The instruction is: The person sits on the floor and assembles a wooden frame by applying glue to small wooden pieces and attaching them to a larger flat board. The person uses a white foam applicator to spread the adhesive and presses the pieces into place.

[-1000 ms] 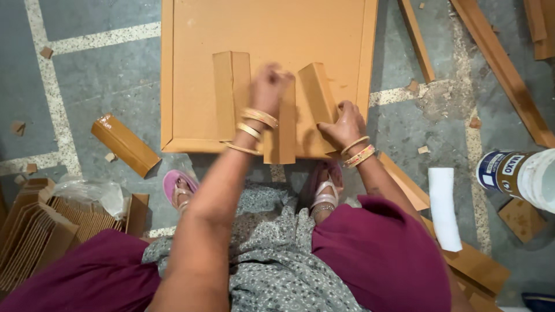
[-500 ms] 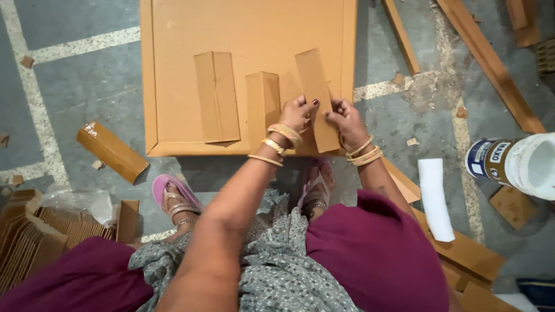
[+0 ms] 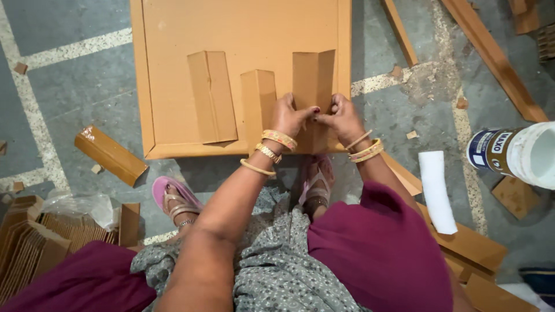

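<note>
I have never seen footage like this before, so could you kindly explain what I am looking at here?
There is no machine here: a person wears a camera on the head, so the single picture looks straight down at their own arms, lap and sandalled feet. The left hand and right hand meet on a folded cardboard piece and press it against a large brown board lying on the floor. Two similar folded pieces lie on the board to the left. Around it are a stack of cardboard, a white paper roll, a white tub and wooden strips.
</note>
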